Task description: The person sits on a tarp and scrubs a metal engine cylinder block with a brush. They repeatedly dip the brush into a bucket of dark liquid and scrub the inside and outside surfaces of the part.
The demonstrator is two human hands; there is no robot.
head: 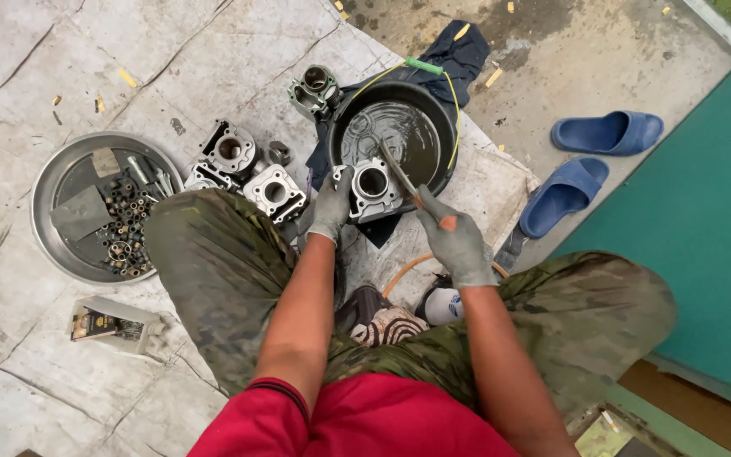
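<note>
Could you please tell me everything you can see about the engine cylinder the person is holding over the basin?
The engine cylinder is a pale grey, cast-looking metal block with a round open bore facing up. It rests tilted on the near rim of the black basin of dark liquid. The gloved left hand steadies its left side; the right hand holds a brush whose end reaches over it.

light: soft, even daylight | shadows: faint | focus: sharp | edges: wide-angle bend

My only view comes from the head camera, looking steeply down past my knees at the cracked concrete floor (10, 76). It sits close above the black basin (442, 161); no second view overlaps it.
</note>
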